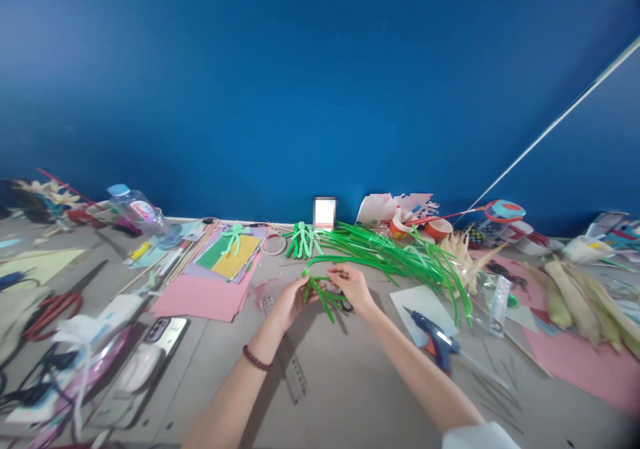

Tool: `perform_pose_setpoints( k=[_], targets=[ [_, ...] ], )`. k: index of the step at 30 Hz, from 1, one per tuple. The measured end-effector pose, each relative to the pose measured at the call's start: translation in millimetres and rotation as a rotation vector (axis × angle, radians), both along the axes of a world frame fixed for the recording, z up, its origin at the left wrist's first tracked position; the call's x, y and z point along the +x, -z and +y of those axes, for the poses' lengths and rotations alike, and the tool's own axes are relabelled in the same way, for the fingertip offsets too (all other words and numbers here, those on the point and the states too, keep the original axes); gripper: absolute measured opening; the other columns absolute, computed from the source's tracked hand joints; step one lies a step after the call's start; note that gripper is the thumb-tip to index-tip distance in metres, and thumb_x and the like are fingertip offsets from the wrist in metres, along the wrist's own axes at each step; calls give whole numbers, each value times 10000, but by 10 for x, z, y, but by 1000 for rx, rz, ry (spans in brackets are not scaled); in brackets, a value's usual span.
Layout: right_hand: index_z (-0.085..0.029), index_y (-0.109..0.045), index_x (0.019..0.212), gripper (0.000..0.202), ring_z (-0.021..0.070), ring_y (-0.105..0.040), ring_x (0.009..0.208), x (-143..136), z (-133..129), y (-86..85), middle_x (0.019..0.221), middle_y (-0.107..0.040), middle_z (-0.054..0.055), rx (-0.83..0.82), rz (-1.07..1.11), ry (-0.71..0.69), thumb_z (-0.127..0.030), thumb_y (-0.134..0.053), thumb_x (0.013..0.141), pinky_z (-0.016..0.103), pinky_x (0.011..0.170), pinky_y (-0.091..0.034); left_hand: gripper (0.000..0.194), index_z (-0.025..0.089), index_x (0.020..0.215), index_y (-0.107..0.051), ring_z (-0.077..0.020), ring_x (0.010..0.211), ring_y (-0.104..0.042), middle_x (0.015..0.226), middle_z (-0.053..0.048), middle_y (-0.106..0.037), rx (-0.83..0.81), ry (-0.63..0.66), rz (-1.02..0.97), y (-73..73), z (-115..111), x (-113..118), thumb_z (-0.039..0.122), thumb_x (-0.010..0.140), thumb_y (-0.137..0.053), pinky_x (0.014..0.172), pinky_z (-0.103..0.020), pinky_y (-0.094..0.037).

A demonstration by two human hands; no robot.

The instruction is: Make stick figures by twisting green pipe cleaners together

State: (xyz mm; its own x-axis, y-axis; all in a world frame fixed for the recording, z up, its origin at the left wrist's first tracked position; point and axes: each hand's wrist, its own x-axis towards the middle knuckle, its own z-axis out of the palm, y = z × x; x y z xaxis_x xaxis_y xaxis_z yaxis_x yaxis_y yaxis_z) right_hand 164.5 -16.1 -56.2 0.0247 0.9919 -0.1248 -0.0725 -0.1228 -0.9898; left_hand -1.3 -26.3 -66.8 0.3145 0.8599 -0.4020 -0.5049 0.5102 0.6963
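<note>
My left hand (291, 302), with a beaded bracelet at the wrist, holds a small green pipe-cleaner figure (326, 305) by its upper part. The figure has a round head and several limbs pointing down and right. My right hand (351, 287) pinches at the figure's right side, fingertips together on one of its thin green limbs. Behind the hands stand light green finished-looking figures (303, 239). A large bundle of green pipe cleaners (395, 255) spreads to the right. Under my left wrist lies a clear ruler (294, 369).
A blue glue gun (437, 339) rests by white paper at right. Left are pink paper (200, 299), a phone (167, 342), a plastic bottle (143, 212) and red-handled scissors (55, 312). Corn husks (575, 295) lie far right. A blue partition (320, 89) rises behind.
</note>
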Motion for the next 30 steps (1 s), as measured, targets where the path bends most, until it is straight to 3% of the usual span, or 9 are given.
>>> perform_pose_setpoints(
  k=[7, 10, 15, 22, 30],
  targets=[
    [-152, -675, 763, 373, 160, -648, 636, 6, 1, 24, 695, -692, 31, -122, 182, -100, -395, -804, 511, 250, 589, -481, 164, 102, 923, -676, -153, 765, -676, 898, -99, -721, 8, -44, -14, -43, -2, -32, 179, 786, -631, 644, -211, -542],
    [-155, -671, 724, 376, 123, -623, 591, 10, -6, -6, 661, -674, 5, -189, 262, -86, -389, -830, 475, 219, 565, -471, 200, 113, 966, -678, -162, 831, -667, 955, -98, -711, 8, -17, -115, -21, -6, -51, 186, 788, -624, 677, -217, -536],
    [-160, -678, 734, 352, 87, -568, 542, 4, -26, -54, 638, -663, -5, -220, 323, -105, -403, -817, 521, 199, 537, -452, 314, 135, 1042, -671, -160, 902, -642, 990, -81, -701, 116, 40, -207, -28, -53, -31, 260, 753, -677, 761, -216, -499],
    [-163, -661, 712, 338, 76, -552, 533, -13, -70, -116, 684, -671, 8, -215, 394, -119, -402, -821, 534, 188, 531, -451, 324, 161, 936, -700, -238, 1002, -609, 959, -94, -706, 234, 35, -104, -89, -95, -8, 362, 683, -732, 843, -321, -459],
    [-169, -656, 681, 342, 80, -567, 545, -54, -107, -111, 620, -639, -19, -230, 436, -103, -386, -842, 493, 198, 576, -476, 290, 174, 816, -701, -215, 909, -629, 841, -44, -705, 269, -93, -1, -155, -103, 38, 388, 630, -762, 780, -288, -469]
  ],
)
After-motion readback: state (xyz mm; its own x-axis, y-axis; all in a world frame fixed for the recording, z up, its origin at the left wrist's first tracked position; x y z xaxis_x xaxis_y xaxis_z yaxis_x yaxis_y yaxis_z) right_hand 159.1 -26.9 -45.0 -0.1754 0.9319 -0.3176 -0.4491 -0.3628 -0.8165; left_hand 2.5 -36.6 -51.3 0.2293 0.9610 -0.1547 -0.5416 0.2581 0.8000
